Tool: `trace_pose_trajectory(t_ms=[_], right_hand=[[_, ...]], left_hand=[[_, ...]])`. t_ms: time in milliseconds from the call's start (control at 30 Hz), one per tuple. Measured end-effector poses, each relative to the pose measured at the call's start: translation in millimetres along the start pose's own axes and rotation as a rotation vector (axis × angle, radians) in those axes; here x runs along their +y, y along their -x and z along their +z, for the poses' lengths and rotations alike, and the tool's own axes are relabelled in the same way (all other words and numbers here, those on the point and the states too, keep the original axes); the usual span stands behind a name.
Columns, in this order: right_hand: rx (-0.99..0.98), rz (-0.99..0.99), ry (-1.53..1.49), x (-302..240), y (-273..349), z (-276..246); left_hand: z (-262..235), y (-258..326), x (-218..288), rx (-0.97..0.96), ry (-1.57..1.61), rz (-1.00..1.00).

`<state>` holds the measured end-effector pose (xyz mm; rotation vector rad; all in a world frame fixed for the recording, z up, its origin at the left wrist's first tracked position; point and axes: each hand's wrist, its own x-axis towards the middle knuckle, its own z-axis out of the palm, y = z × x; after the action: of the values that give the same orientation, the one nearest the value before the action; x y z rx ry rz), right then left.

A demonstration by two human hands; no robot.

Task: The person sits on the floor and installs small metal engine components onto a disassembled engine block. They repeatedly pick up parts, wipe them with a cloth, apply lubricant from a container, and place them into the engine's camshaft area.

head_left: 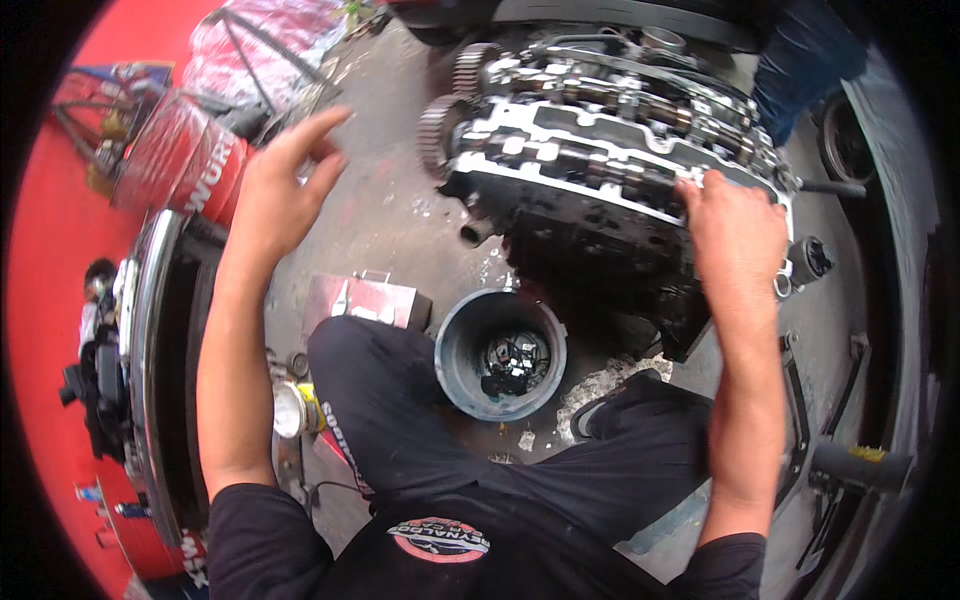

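An engine (600, 220) with its top uncovered stands ahead of me, its camshafts (560, 155) exposed and two toothed cam pulleys (437, 135) at its left end. My right hand (738, 225) lies at the near right edge of the cylinder head (560, 182). Its fingers curl down by the camshaft; their tips and whatever they grip are hidden. Raised in the air to the left, away from the engine, is my left hand (278, 195). Its thumb and forefinger are spread, with nothing seen between them.
Between my knees stands a grey bucket (447, 385) with dark and shiny parts in it. A red metal box (335, 300) sits left of it. A plastic-wrapped red drum (180, 150) is at far left, above a dark chrome-edged cabinet (150, 330). Someone's blue-clad leg (805, 65) is behind the engine.
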<state>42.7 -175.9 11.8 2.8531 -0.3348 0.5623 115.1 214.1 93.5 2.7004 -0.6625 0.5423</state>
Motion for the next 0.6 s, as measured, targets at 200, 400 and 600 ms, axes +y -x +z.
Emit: trace_pose_trajectory(t_ms=[200,400,600], right_hand=[[-0.065,-0.23,0.155,15.8,9.4,1.8],[-0.29,-0.217,0.145,54.2,-40.5,41.2],[-0.287,-0.285,0.111,150.8,-62.8,90.0]], left_hand=[[9.6,261.4,-166.1,0.033,0.089,-0.821],[45.6,431.0,-209.7,0.092,0.309,-1.26],[118.8,511.9,-246.6,-0.085,0.332,-1.419]])
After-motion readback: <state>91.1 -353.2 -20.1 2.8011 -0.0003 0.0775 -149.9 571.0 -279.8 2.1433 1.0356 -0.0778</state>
